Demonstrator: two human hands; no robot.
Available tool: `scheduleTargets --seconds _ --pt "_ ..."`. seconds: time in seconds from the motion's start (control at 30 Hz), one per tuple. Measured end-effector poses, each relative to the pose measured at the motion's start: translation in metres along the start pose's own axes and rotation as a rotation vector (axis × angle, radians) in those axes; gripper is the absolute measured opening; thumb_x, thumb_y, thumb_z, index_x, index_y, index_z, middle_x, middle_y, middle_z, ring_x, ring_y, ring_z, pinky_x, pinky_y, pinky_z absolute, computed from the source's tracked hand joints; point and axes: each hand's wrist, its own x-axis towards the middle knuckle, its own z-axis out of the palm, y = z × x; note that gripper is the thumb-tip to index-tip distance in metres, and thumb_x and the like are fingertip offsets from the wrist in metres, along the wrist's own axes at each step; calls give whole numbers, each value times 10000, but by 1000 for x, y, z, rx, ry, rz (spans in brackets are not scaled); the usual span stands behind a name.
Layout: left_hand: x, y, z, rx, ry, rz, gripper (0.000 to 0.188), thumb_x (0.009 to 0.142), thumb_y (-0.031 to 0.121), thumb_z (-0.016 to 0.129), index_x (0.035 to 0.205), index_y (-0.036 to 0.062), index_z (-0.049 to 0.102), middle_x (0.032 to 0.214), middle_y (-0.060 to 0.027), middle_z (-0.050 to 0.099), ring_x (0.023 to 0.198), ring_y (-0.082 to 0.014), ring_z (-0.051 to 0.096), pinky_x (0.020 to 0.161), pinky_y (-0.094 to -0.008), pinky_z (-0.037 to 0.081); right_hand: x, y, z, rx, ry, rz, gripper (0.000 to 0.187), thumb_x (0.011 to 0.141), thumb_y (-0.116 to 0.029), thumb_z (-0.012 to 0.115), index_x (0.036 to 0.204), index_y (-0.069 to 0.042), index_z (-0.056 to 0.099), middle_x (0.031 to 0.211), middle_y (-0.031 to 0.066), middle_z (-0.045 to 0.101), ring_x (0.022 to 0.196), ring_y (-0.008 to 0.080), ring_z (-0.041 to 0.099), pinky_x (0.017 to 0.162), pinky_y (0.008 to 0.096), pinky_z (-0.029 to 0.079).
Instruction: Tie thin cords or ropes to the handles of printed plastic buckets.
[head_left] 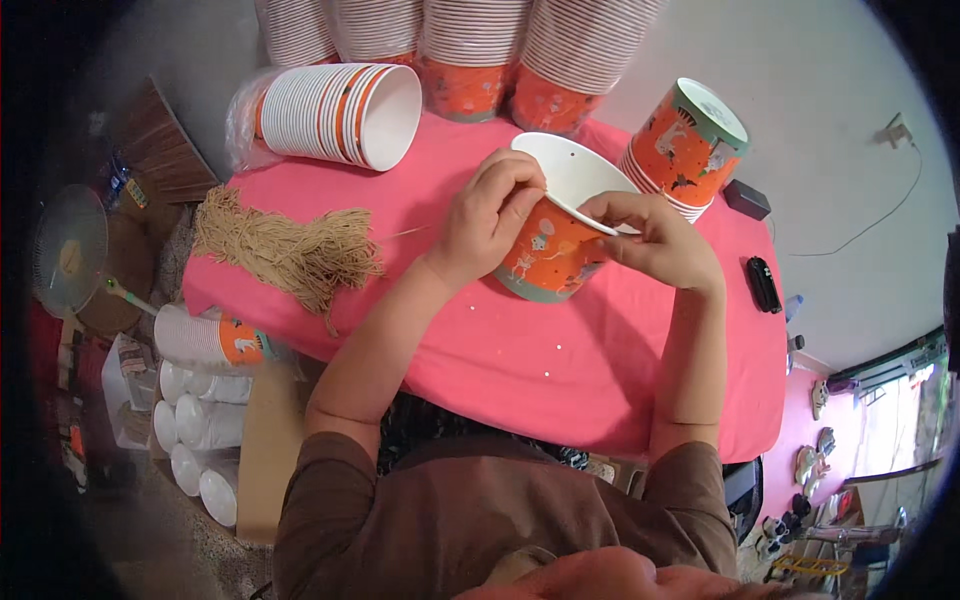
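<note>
Two-sided pinch: left hand (492,208) and right hand (660,243) on rim of orange tub (553,255) | probably light, stiff paper | wall may dent, rim is safer hold

The top edge crops cup stacks (474,50); the left hand (492,212) partly hides the orange cup (552,250).

Bucket (556,250) smooth paper — tablecloth (480,375) matt cloth — string bundle (290,245) rough fibre.
</note>
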Motion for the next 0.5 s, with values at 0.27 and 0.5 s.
scheduleTargets --seconds 0.27,0.5 --pt "-2 -12 -3 -71 64 -90 108 886 -6 558 967 26 494 916 -85 553 852 -213 557 769 -304 459 0 7 -8 -66 69 7 140 779 52 553 913 18 575 853 -3 569 806 74 547 722 242 471" --pt "-3 -7 -2 -13 52 -45 109 884 -12 548 975 20 497 915 -90 550 852 -218 553 777 -305 457 3 4 3 -156 113 34 111 727 19 556 834 4 580 795 -21 557 758 62 511 685 230 436"
